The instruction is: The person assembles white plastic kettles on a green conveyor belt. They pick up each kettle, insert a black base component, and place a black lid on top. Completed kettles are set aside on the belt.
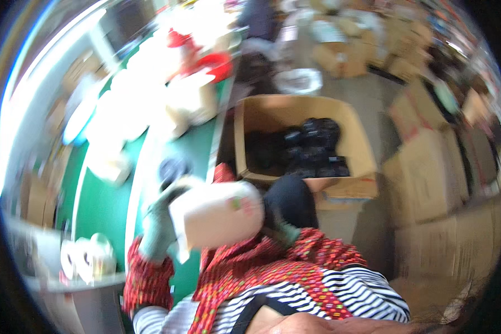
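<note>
My left hand, in a grey-green glove, is closed on a white rounded container tilted on its side in front of my chest. Small red and green marks show on its wall. My right hand is mostly hidden beyond the container; only a bit of grey-green glove shows, and its fingers cannot be made out. A black rounded shape is beside the container, too blurred to name. Past my left hand, a dark blue round piece appears over the green conveyor belt.
White containers, a red basin and a red item crowd the belt. Ahead, an open carton holds black glossy pieces. Closed cartons stack at right. White rolls rest on a grey bin at left.
</note>
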Demonstrator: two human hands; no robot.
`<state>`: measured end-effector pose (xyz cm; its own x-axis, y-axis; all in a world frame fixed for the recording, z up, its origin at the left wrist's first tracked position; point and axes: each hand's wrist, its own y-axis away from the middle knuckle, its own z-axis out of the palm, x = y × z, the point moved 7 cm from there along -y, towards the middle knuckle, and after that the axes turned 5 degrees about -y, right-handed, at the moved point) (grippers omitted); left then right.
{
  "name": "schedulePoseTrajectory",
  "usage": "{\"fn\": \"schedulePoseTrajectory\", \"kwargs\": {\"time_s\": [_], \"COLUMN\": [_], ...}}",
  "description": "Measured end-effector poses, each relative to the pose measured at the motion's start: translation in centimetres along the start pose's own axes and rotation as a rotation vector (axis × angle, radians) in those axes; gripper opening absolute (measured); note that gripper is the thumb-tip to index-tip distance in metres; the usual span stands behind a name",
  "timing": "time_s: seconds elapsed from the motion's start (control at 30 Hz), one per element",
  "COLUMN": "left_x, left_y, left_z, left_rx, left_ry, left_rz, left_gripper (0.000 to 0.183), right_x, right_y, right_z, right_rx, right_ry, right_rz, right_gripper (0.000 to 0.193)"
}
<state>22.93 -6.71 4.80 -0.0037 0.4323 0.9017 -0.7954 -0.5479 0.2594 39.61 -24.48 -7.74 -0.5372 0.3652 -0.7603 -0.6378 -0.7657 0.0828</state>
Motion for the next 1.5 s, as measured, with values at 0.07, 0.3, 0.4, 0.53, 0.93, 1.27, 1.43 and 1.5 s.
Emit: {"fn": "schedulePoseTrajectory", "kwargs": {"time_s": [0.07,0.3,0.4,0.53,0.93,1.27,1.43,1.5], "left_x": [3.3,3.5,4.5,2.9,-2.0,0.2,2.2,0.6], "left_y": [1.4,2.2,3.9,6.0,4.6,3.8,5.2,6.1], "left_z": [2.0,2.3,1.4,2.2,3.6,2.5,1.1,-0.7], "left_rx": [0.143,-0.007,-0.108,-0.288,-0.246,-0.496,-0.302,-0.293], "left_ry": [-1.429,-1.454,-1.237,-1.248,-1.357,-1.268,-1.234,-0.658], "left_rz": [0.588,0.438,0.51,0.497,0.557,0.674,0.532,0.161], "left_gripper": [0.032,0.078,0.084,0.09,0.078,0.098,0.116,0.094], "right_x": [-0.7,-6.0,-6.8,-7.3,-7.2,-10.7,-11.2,-9.8], "right_y": [0.1,2.8,2.5,2.6,4.1,2.4,1.1,0.6], "right_z": [0.5,12.3,10.9,10.2,12.8,14.2,15.1,15.9], "right_rx": [-0.02,-0.922,-0.884,-0.859,-0.864,-0.961,-0.775,-0.828], "right_ry": [0.164,1.133,1.169,1.259,1.53,1.157,1.33,1.381], "right_rz": [-0.071,-0.524,-0.51,-0.447,-0.343,-0.123,-0.302,-0.431], "right_gripper": [0.07,0.098,0.093,0.088,0.062,0.071,0.072,0.068]}}
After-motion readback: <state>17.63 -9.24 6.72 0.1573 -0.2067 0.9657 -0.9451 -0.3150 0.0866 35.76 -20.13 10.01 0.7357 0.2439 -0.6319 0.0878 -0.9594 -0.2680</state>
